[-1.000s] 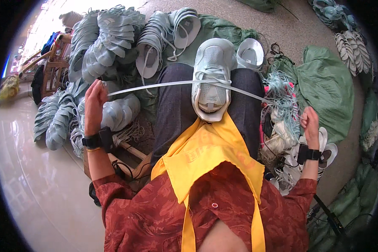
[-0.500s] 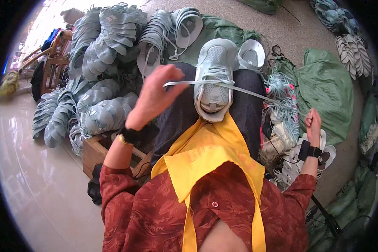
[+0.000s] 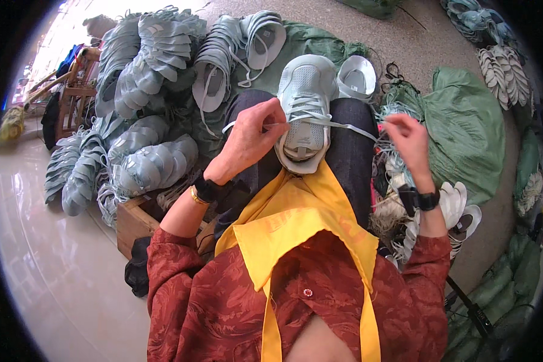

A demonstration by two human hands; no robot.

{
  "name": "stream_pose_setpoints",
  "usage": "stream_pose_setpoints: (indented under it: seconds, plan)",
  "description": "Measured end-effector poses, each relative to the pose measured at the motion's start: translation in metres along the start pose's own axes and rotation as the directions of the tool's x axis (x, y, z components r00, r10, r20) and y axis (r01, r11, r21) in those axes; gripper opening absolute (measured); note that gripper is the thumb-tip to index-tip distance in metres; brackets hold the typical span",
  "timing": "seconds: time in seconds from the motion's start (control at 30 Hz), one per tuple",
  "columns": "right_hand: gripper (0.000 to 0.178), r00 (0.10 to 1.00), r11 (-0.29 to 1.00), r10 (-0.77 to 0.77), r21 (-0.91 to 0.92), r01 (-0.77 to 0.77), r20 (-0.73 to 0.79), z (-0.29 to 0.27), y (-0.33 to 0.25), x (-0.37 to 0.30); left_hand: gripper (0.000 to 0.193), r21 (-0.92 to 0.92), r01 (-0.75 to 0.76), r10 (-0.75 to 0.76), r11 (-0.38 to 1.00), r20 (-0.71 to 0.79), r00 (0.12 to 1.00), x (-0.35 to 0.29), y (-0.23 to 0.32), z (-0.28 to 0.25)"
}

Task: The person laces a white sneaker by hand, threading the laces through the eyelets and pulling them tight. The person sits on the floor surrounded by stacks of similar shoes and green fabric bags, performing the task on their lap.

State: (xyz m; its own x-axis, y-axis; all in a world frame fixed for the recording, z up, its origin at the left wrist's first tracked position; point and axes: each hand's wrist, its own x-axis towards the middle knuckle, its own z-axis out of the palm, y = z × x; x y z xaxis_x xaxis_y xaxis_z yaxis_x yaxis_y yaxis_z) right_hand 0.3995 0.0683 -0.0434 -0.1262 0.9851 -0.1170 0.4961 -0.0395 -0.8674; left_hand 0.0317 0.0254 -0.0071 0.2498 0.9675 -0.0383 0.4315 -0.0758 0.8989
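A pale blue-grey sneaker (image 3: 308, 81) rests between my knees, toe pointing away and heel towards me. Its upper is partly laced, and a flat pale shoelace (image 3: 350, 128) stretches right from the eyelets. At the shoe's left side, my left hand (image 3: 256, 137) is closed in a pinch on the lace; a loose lace end pokes out left of the wrist. My right hand (image 3: 410, 145) hovers right of my knee, thumb and fingers pinched together close to the far part of the lace. Whether the lace lies between those fingertips is hidden.
Stacked grey-blue shoe uppers (image 3: 154, 160) fill the left, beside a wooden box (image 3: 133, 226). Behind the sneaker sits a single pale upper (image 3: 357, 77). At right are a bundle of light-blue laces (image 3: 398, 111), a green sack (image 3: 464, 130) and white shoe pieces (image 3: 455, 202).
My right hand has come inward and up towards the shoe, and the lace on that side has slackened. The left hand has shifted right and slightly down, against the shoe's side.
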Motion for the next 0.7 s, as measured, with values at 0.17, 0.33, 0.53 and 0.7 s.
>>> stream_pose_setpoints:
  seconds: [0.17, 0.33, 0.53, 0.7]
  plan:
    - [0.015, 0.919, 0.924, -0.357, -0.083, 0.374, 0.169, 0.07, -0.097, 0.016, 0.015, 0.076, -0.016, 0.015, 0.997, 0.015, 1.0, -0.001, 0.011, -0.002]
    - [0.013, 0.791, 0.772, -0.553, -0.197, 0.604, 0.26, 0.093, -0.095, 0.035, 0.016, 0.086, -0.03, 0.03, 0.996, 0.0, 1.0, -0.002, 0.01, 0.0]
    - [0.012, 0.892, 0.96, -0.272, 0.039, 0.278, 0.361, 0.093, -0.101, 0.042, 0.017, 0.083, -0.018, 0.019, 0.996, -0.009, 1.0, -0.001, 0.008, -0.001]
    - [0.019, 0.891, 0.93, -0.244, -0.169, 0.327, 0.383, 0.084, -0.109, 0.042, 0.018, 0.065, -0.004, 0.005, 0.998, -0.007, 1.0, 0.0, 0.009, -0.001]
